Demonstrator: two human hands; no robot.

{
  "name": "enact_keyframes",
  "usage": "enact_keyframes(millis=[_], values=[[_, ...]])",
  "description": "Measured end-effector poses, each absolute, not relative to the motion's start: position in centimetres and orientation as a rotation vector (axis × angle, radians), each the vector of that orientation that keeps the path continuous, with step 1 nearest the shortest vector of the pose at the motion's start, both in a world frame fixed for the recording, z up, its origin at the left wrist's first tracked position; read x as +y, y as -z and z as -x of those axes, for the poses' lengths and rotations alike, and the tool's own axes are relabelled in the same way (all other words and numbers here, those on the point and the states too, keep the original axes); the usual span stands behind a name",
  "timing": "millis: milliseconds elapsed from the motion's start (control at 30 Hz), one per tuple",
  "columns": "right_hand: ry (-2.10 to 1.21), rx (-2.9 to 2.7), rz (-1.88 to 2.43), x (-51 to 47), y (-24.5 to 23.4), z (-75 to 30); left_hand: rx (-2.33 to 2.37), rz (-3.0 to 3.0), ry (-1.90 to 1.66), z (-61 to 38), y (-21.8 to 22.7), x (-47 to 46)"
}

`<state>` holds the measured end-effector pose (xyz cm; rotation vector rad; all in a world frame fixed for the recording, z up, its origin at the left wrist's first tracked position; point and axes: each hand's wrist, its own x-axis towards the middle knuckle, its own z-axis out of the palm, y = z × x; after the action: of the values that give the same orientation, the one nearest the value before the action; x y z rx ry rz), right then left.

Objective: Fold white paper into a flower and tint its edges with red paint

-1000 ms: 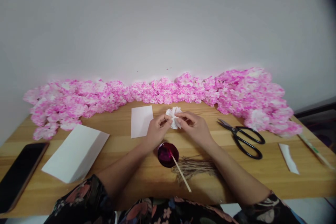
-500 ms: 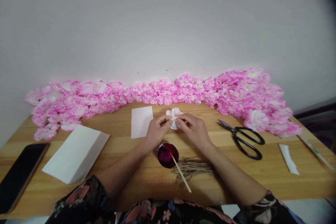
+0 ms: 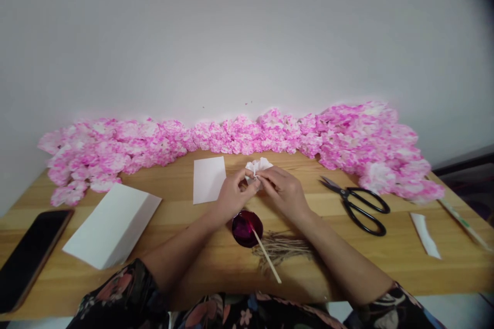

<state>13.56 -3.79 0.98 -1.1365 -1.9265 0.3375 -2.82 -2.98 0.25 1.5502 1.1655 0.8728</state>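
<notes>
Both hands meet over the middle of the wooden table. My left hand and my right hand pinch a small white paper flower between their fingertips, just above the tabletop. Only the flower's ruffled top shows above the fingers. Just in front of my hands sits a small cup of dark red dye with a thin wooden stick leaning out of it. A bundle of brown twine pieces lies beside the cup, under my right forearm.
A long heap of pink-and-white paper flowers lines the wall. A white paper sheet lies left of my hands, a thicker stack further left, a dark phone at the left edge. Black scissors and a white scrap lie right.
My fingers have closed in tighter on the white flower, which now shows less and sits slightly higher and to the right. Nothing else on the table has moved.
</notes>
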Motion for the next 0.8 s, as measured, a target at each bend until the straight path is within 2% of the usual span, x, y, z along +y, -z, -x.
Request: enact_keyframes(millis=[200, 467, 667, 800], values=[[-0.32, -1.918, 1.122, -3.83, -0.73, -13.37, 1.152, -1.533, -0.946, 2.98, 0.19, -2.59], [-0.937, -1.515, 1.346, -3.29, -0.64, -13.54, 1.091, -1.298, -1.018, 2.93, 0.49, -2.33], [-0.437, -1.842, 1.207, -3.65, -1.02, -13.59, 1.135, -1.525, -0.958, 2.82, 0.11, -3.0], [-0.333, -1.933, 1.101, -3.83, -0.79, -13.53, 1.178, -1.554, -0.938, 2.8, -0.01, -3.13]])
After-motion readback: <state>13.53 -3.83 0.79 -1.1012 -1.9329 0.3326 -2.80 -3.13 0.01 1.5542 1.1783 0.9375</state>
